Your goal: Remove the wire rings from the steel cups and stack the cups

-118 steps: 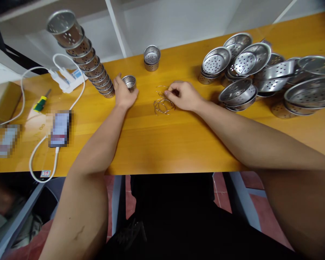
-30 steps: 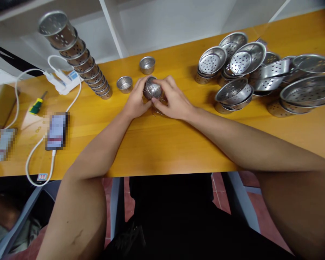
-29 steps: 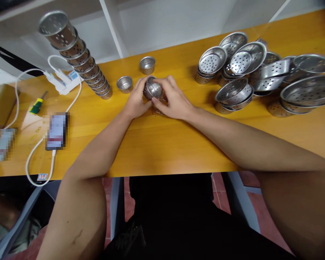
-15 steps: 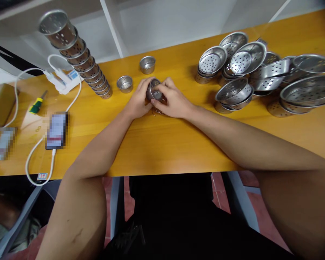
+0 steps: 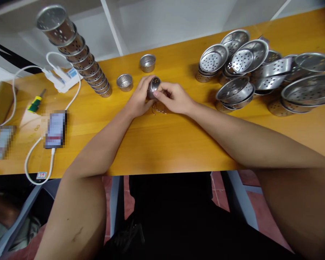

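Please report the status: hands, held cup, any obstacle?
Left hand holding perforated cup, tilted. Right hand at cup's rim. Thin wires on table, close to both hands.

Left fingers [image 5: 144, 83] curled, right fingers [image 5: 166, 86] bent; forearms [image 5: 105, 144] angled inward.

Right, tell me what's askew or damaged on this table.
The metal bowls at right sit askew, rims tipped at differing angles. The tall cup stack appears to lean left, though lens distortion may explain that. I see no clear damage.
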The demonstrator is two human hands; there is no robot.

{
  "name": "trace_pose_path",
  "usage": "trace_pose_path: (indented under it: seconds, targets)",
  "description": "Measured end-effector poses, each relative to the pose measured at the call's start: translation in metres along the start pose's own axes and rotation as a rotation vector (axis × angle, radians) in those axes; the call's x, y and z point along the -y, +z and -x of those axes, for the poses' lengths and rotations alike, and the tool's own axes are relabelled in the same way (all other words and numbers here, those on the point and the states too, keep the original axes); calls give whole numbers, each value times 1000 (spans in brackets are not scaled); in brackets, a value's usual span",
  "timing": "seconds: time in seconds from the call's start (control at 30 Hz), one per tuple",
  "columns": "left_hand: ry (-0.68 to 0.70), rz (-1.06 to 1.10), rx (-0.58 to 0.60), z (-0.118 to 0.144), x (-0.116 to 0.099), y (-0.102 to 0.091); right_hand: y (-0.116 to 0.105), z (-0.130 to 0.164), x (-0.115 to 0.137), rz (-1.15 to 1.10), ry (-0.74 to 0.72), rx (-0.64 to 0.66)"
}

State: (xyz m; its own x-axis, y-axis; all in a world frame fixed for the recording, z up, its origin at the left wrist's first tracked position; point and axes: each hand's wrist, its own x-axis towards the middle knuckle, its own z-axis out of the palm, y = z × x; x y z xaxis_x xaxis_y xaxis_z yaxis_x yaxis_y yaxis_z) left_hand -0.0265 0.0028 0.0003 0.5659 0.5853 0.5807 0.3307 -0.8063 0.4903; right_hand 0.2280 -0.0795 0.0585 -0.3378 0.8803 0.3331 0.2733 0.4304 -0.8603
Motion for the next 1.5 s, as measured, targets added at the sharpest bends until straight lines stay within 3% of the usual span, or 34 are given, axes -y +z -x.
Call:
trace_pose_path:
  seconds: [0.17, 0.4, 0.57, 0.67, 0.83, 0.93, 1.07, 1.13, 1.27, 1.37, 1.5]
  targets:
    - [-16, -9, 37, -3, -5, 1, -2, -9, 8, -92, 69, -73]
    - [-5, -4, 65, -4, 5, 5, -2, -19, -3, -278, 147, -141]
    - [-82, 16, -4, -3, 3, 5, -21, -27, -9, -438, 242, -190]
    - [-131, 38, -65, -1, 13, 2, -28, -28, -13, -458, 237, -249]
    - [-162, -59, -203, -3, 40, -30, -21, -24, -18, -385, 189, -285]
    - [-213, -118, -255, -7, 40, -58, -18, -23, -26, -339, 194, -272]
    - [-396, -61, -251, -10, 23, -76, -18, -24, -41, -339, 150, -240]
    - [-393, -63, -249, -6, 20, -76, -18, -23, -44, -345, 126, -216]
    - [-254, -35, -215, 8, 37, -74, -15, -20, -34, -341, 159, -192]
    - [-332, -39, -191, 14, 53, -74, -12, -18, -25, -337, 198, -166]
    - [-341, -203, -28, 10, 61, -75, -12, -17, -26, -347, 204, -143]
